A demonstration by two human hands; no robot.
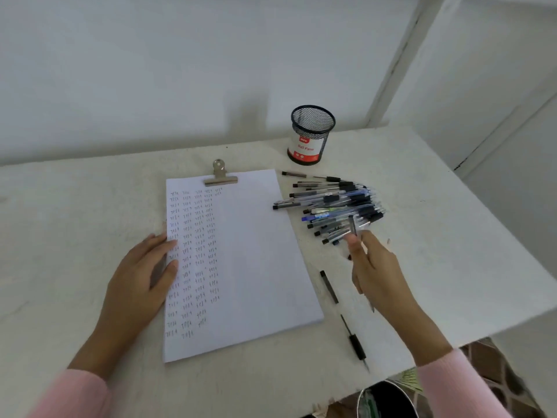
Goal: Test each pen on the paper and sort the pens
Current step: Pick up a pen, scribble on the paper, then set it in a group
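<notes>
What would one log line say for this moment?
left hand: flat on paper | right hand: holds pen by pen pile | mesh cup: upright

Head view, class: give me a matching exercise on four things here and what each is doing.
Things: 1 mesh cup; 2 metal clip; 3 left hand; 4 right hand.
States: a pinches a pen by the pen pile; b rests on the paper at its left edge; c stands upright beyond the pile; d clamps the paper's top.
Pairs: 1-c, 2-d, 3-b, 4-a.
</notes>
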